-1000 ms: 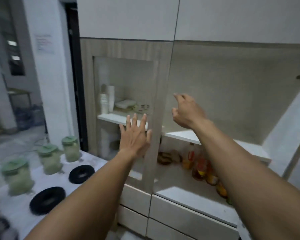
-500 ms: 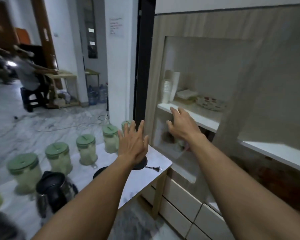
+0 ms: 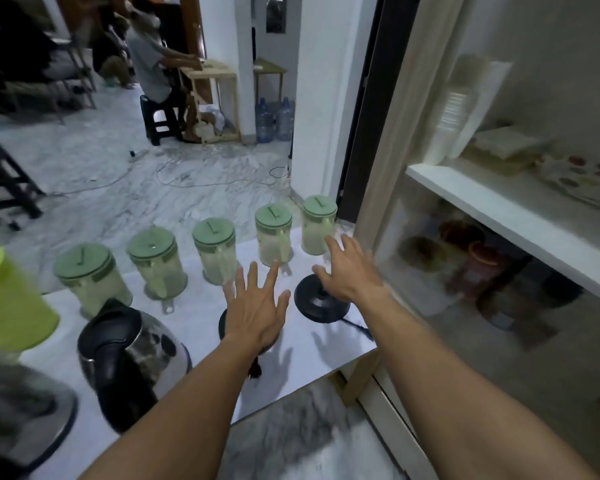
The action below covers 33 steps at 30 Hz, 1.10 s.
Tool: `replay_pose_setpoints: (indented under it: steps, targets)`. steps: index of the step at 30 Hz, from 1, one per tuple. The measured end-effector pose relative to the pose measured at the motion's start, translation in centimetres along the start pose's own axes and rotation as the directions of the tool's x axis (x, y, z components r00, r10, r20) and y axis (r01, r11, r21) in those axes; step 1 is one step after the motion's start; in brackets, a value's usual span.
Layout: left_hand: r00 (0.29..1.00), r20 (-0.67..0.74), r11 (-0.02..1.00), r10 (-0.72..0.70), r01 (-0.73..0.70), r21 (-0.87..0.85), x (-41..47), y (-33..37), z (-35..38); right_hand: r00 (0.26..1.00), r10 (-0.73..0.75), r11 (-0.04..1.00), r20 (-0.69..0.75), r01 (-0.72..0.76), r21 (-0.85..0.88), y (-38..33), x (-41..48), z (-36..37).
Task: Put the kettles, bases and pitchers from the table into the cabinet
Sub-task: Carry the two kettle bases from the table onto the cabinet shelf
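Several clear pitchers with green lids stand in a row on the white table (image 3: pixel 201 306); the rightmost pitcher (image 3: pixel 318 226) is closest to the cabinet. A steel kettle (image 3: pixel 132 355) with a black lid sits at the near left. My right hand (image 3: pixel 349 268) hovers open over a black kettle base (image 3: pixel 321 306), just short of the rightmost pitcher. My left hand (image 3: pixel 257 306) is spread open above a second black base (image 3: pixel 224 322), mostly hidden under it. The cabinet (image 3: pixel 499 209) with its white shelf is on the right.
A lime green container (image 3: pixel 11 299) and a dark blurred object (image 3: pixel 18 417) sit at the near left. The cabinet shelf holds stacked cups, boxes and a tray; bowls lie below. A person sits at a wooden table far behind. Cables run across the floor.
My view swung left from the cabinet down to the table. Both hands came away from the cabinet shelf and now hover open over the black bases.
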<state>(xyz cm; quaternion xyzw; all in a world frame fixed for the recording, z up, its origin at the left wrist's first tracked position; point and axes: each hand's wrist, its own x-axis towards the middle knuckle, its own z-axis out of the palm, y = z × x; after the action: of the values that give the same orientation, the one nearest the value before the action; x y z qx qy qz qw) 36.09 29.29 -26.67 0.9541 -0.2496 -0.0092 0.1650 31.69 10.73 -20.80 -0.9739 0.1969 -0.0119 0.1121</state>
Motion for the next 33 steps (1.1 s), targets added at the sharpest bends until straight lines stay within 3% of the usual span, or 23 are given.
replay_pose_setpoints:
  steps: [6,12,18,22,26,33]
  targets:
    - [0.989,0.067,0.990,-0.135,0.133,0.039,2.5,-1.7,5.7,0.986,-0.077,0.997,0.149,0.074,0.030,2.7,5.1,6.2]
    - [0.928,0.166,0.943,-0.333,0.327,0.061,1.8,-4.6,12.7,0.962,-0.124,0.992,0.244,0.119,0.033,5.1,8.2,13.4]
    - [0.873,0.228,0.899,-0.432,0.436,0.035,2.3,-5.8,15.8,0.927,-0.013,1.000,0.374,0.014,-0.001,6.9,9.7,18.3]
    - [0.886,0.170,0.902,-0.432,0.427,0.065,2.2,-6.1,16.6,0.928,0.056,0.997,0.368,-0.074,0.037,8.0,9.9,20.6]
    - [0.881,0.155,0.894,-0.446,0.448,0.023,2.4,-6.6,17.1,0.960,0.085,0.987,0.265,-0.118,0.109,9.0,9.4,21.7]
    - [0.879,0.127,0.885,-0.459,0.466,-0.027,2.6,-6.3,17.3,0.962,0.092,0.973,0.256,-0.142,0.185,9.6,9.1,22.4]
